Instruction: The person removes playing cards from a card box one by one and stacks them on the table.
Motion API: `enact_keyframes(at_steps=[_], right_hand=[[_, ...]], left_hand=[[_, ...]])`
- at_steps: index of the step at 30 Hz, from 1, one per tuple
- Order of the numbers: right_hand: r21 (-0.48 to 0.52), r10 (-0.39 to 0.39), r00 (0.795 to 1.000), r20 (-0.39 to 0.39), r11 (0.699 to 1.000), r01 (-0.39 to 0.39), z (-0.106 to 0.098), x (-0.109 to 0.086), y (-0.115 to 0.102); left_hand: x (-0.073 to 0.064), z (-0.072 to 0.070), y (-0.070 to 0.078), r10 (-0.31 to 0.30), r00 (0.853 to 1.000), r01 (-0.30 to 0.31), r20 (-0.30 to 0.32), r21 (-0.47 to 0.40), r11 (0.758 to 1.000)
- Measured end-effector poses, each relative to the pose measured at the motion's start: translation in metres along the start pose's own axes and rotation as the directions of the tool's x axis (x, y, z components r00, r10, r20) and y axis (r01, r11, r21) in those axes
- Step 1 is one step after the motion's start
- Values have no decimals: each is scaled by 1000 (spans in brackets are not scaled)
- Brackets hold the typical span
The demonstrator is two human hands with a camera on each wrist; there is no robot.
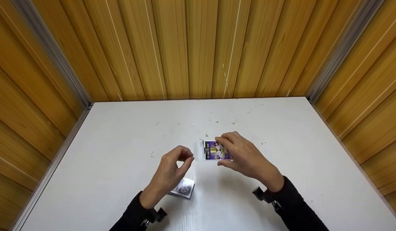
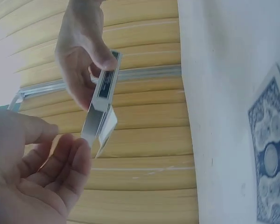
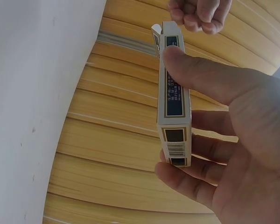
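My right hand grips a small playing card box above the table, thumb on one narrow side and fingers on the opposite one. Its purple printed face points up in the head view. In the left wrist view the flaps at the box's end stick out towards my left hand. That hand's fingers are loosely bent beside the open end, with nothing seen between them. Whether a fingertip touches the flap I cannot tell. A deck of playing cards, blue-patterned back up, lies on the table, partly hidden under my left hand.
The white table carries small dark marks. Wood-patterned panels wall it at the back and both sides, with grey metal posts in the corners. A small black device is strapped to each wrist.
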State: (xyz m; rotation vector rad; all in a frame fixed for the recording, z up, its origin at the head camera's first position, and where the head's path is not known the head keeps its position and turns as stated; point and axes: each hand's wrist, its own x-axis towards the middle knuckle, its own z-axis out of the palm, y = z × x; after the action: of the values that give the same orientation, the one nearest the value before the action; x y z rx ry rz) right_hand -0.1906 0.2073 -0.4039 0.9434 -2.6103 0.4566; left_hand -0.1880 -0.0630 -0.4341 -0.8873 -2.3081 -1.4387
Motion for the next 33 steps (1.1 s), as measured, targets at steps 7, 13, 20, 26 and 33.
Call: enact_keyframes(at_steps=[7,13,20,26,33], right_hand=[[-22,-54,998,16,998,55,4,1,-13],[-12,-76,997,4,997,76,4,0,-19],[-20,-116,993,-4,993,115,7,0,-23],[-25,-125,992,-5,992,125,9,-1,-25],[-27,-124,992,3,992,124,11,-2,-25]], left_hand=[[-1,8,3,-39,999,40,5,-90,995],[-4,12,-1,-135,988,143,69,-124,982],[-5,13,-5,-188,975,202,117,-117,972],[-5,13,-8,-202,970,218,137,-110,970],[-6,12,-10,-209,968,226,139,-124,966]])
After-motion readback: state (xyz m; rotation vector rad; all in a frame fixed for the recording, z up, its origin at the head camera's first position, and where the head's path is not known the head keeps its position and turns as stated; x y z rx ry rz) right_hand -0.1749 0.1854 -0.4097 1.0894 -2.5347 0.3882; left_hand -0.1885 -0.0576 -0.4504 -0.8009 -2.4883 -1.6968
